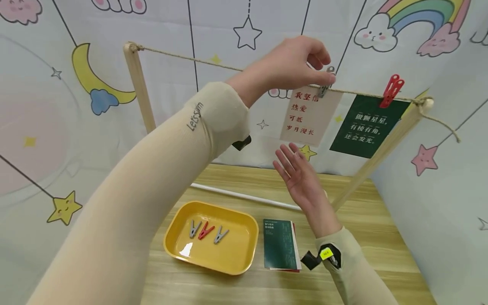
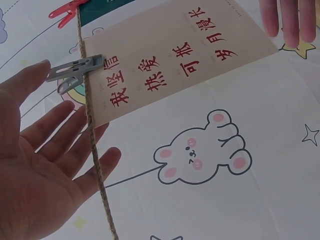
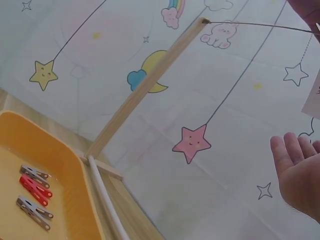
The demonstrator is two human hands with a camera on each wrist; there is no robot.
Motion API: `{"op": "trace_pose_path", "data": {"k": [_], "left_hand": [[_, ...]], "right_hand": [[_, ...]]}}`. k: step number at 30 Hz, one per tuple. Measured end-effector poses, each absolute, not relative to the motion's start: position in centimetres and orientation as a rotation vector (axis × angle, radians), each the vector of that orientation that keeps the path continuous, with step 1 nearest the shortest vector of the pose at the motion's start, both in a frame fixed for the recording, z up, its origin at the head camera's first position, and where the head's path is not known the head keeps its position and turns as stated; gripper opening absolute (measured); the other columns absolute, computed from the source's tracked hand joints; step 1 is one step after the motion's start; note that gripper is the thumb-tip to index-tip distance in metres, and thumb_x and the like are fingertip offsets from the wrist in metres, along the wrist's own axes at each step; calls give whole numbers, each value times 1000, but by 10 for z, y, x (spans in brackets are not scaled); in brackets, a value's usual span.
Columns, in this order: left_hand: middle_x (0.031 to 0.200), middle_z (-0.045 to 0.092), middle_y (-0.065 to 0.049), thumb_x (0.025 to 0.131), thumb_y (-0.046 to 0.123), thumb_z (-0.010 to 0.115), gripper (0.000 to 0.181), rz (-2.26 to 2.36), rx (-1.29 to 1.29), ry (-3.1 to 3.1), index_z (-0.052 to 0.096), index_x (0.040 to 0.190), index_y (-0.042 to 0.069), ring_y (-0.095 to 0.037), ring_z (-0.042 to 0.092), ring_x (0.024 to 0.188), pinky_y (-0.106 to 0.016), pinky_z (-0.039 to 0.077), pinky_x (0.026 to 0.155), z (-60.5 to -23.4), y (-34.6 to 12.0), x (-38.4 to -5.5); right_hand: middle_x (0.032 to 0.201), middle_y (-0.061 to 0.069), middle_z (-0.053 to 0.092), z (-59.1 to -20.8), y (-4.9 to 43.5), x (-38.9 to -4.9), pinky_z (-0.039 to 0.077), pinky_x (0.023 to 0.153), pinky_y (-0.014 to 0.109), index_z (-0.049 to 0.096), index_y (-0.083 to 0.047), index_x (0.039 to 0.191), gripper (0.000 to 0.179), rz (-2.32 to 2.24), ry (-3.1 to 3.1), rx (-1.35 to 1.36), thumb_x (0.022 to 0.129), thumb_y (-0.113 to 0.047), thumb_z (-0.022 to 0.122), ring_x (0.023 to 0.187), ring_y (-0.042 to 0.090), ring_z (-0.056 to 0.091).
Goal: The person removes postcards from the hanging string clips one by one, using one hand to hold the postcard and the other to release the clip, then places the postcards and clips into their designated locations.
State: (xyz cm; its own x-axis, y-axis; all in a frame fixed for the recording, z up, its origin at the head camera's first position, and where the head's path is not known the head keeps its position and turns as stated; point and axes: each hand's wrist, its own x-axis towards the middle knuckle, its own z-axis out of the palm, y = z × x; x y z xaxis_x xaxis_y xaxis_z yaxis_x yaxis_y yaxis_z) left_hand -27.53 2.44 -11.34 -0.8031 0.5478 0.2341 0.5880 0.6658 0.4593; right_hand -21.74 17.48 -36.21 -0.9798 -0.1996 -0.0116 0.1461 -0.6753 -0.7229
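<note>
A pale pink card [image 1: 305, 120] with red writing hangs from a twine line [image 2: 96, 160], held by a grey clothespin [image 2: 82, 67] at its top edge. My left hand [image 1: 287, 63] is up at the line beside that clothespin. In the left wrist view its fingers are spread and its thumb tip is at the clothespin's handle end, not pinching it. Below the pink card, my right hand [image 1: 303, 182] is held up with straight fingers and the palm showing, holding nothing. To the right, a red clothespin [image 1: 391, 91] holds a dark green card [image 1: 369, 127] on the line.
The twine runs between a left wooden post [image 1: 139, 87] and a right wooden post [image 1: 385, 152]. On the wooden table [image 1: 381, 258] are a yellow tray [image 1: 213, 264] holding two grey clothespins and a red one, and a stack of cards [image 1: 280, 243]. A white rod [image 1: 244, 195] lies behind.
</note>
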Motion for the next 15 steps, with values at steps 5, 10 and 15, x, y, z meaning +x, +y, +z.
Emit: {"op": "trace_pose_path", "data": {"k": [5,10,15], "left_hand": [[137,70,4,104,47,68,52,-836,-974,-2829,61,146,18,-8,66,115,-23,52,95,-115,29,-278],[134,71,3,105,45,66,50,-860,-1017,-2827,61,146,16,-8,67,111,-24,53,93,-116,33,-278],[131,71,3,106,45,65,47,-894,-1022,-2818,63,144,17,-10,67,109,-26,54,92,-116,35,-279]], "right_hand": [[159,7,54,-360,175,-221,49,115,38,49,-17,149,36,-2742,1119,-124,114,-22,54,142,22,56],[143,6,64,-356,174,-226,50,115,42,58,-19,136,23,-2787,1079,-189,114,-17,52,140,25,57],[139,1,66,-353,171,-228,48,117,42,56,-24,147,34,-2795,1092,-260,115,-15,49,143,25,53]]}}
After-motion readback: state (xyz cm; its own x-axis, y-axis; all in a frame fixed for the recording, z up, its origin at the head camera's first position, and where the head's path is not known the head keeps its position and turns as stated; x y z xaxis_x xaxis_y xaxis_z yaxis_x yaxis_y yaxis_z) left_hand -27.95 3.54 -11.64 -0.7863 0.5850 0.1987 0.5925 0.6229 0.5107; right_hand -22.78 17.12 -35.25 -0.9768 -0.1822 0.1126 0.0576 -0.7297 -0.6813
